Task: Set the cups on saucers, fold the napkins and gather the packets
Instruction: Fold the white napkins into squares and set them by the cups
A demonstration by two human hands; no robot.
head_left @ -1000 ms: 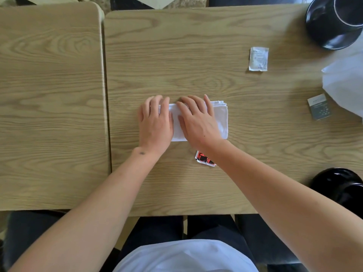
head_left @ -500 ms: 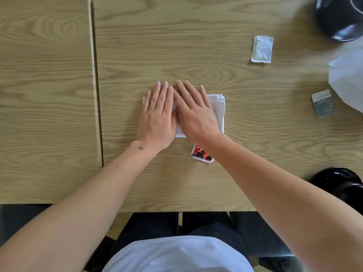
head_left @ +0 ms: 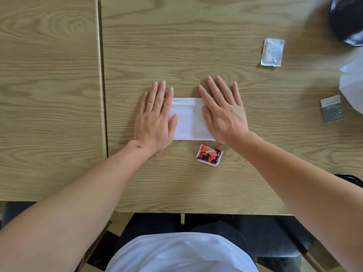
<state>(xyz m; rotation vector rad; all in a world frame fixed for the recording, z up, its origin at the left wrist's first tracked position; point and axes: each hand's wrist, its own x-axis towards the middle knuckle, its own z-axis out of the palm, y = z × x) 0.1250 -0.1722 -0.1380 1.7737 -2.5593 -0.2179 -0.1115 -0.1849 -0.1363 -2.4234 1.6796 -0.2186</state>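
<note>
A folded white napkin [head_left: 189, 118] lies flat in the middle of the wooden table [head_left: 196, 183]. My left hand [head_left: 155, 118] presses flat on its left end and my right hand [head_left: 223, 112] presses flat on its right end, fingers spread. A red and black packet [head_left: 209, 155] lies just below the napkin. A white packet [head_left: 272, 52] lies at the upper right and a grey packet [head_left: 332, 108] at the right edge. A second, unfolded white napkin [head_left: 352, 87] shows at the far right.
A black saucer with a cup [head_left: 346, 22] is cut off at the top right corner. Another black dish [head_left: 351, 179] peeks out behind my right forearm. A seam [head_left: 102, 75] separates this table from a second table on the left.
My hands, side by side over the napkin's middle before, have slid apart to its two ends, uncovering its centre. The view has shifted slightly.
</note>
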